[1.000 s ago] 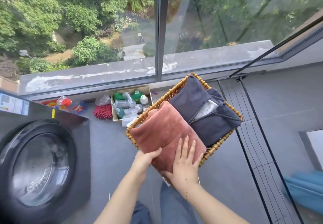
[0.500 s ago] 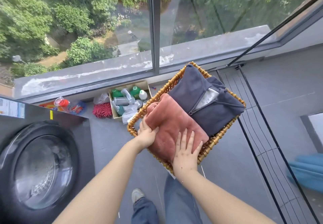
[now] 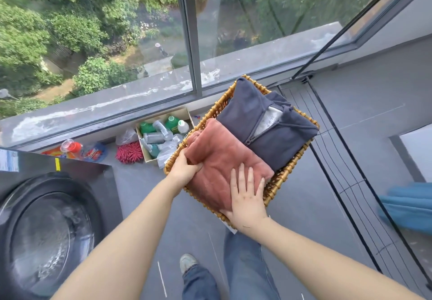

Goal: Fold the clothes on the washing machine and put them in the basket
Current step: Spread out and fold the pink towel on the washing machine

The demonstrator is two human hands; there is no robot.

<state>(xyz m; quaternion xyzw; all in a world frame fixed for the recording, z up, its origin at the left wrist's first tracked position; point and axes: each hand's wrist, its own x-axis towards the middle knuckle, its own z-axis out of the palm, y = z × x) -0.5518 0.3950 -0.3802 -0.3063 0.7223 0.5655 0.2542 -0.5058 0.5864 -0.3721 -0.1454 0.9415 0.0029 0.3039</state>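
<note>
Head view: a folded pink cloth (image 3: pixel 224 159) lies in the wicker basket (image 3: pixel 275 182) on the floor, beside a folded grey hoodie (image 3: pixel 264 124). The left hand (image 3: pixel 184 168) grips the cloth's left edge; the right hand (image 3: pixel 245 196) presses flat on it, fingers straight. The washer (image 3: pixel 46 229) stands at left.
</note>
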